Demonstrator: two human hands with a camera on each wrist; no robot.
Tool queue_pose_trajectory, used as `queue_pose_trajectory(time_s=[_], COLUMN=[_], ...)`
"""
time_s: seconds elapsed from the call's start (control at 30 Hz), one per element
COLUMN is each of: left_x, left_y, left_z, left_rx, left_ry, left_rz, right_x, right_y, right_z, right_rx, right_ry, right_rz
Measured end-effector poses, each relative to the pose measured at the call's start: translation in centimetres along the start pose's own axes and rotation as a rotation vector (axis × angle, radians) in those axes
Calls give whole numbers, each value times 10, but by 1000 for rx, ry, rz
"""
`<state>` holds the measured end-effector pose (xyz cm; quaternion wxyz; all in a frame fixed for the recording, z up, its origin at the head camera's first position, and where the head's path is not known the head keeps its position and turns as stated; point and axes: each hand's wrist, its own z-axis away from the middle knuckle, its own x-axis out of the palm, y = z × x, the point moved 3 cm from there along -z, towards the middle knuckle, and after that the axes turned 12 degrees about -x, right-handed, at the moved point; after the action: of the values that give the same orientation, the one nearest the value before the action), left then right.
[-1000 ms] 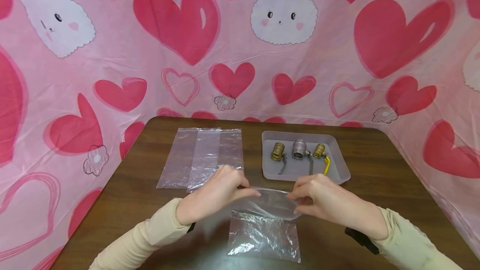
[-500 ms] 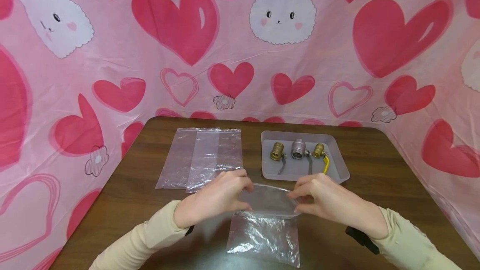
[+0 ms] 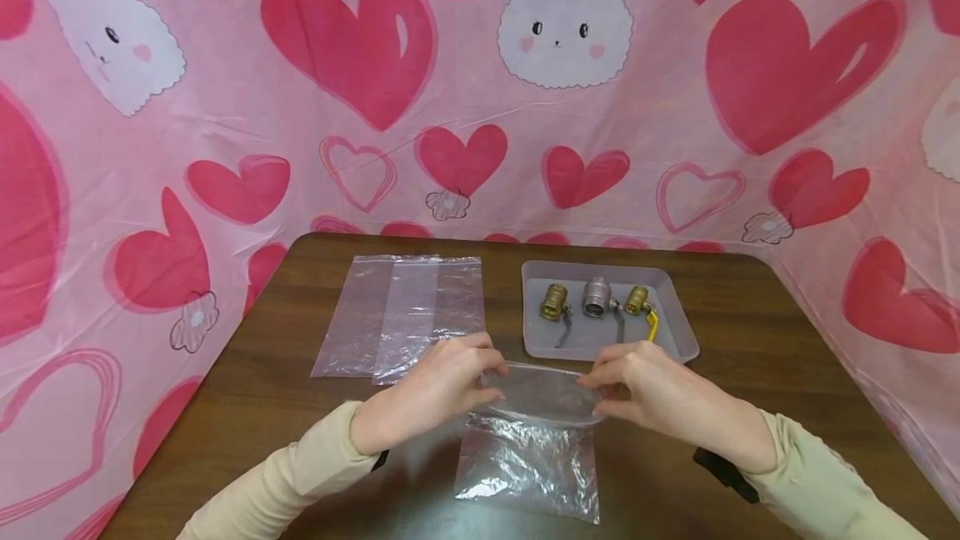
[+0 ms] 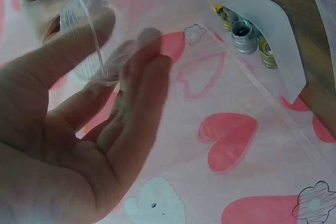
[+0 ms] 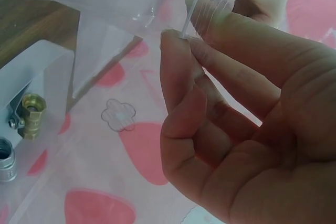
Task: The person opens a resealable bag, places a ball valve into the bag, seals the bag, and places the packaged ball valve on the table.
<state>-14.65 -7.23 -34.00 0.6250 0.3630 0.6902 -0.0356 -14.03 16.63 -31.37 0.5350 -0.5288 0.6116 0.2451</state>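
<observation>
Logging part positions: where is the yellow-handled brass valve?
In the head view, the yellow-handled valve lies rightmost in the translucent plastic tray, beside the silver metal valve.

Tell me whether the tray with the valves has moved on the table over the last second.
No. In the head view, the tray keeps its place against the far edge of the table; no shift is visible.

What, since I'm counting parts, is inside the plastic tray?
In the tray lie a larger brass valve, a silver valve and a small brass valve with a yellow handle. The right hand covers part of its near edge; anything there is hidden.
</observation>
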Motion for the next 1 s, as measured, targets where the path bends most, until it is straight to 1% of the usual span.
queue_pose_trajectory(time_s=[0.07, 0.13, 0.27, 0.33, 0.43, 0.57, 0.7, 0.8, 0.93, 1.0], left_x=[1, 3, 7, 10, 13, 17, 18, 19, 20, 21], left_y=[0, 0, -1, -2, -3, -3, -3, -5, -6, -6], left_z=[0, 1, 0, -1, -2, -4, -6, -8, -10, -10], left_rx=[-14, -15, 2, 6, 2, 7, 8, 5, 1, 2], left_ry=[-20, -36, -57, -64, -69, -66, -74, -83, -88, -85], left_rz=[6, 17, 45, 53, 48, 36, 38, 50, 59, 61], right_x=[-1, -1, 0, 1, 3, 5, 4, 0, -4, -6], right_y=[1, 3, 6, 7, 9, 11, 12, 13, 19, 24], right_z=[1, 1, 3, 3, 3, 3, 2, 1, 2, 4], right_rx=[11, 25, 56, 54, 30, -22, -89, -120, -99, -70], right_ry=[6, 7, -2, 0, 16, 63, 141, 202, 242, 251], right_rz=[3, -8, -32, -28, -11, 24, 58, 98, 129, 133])
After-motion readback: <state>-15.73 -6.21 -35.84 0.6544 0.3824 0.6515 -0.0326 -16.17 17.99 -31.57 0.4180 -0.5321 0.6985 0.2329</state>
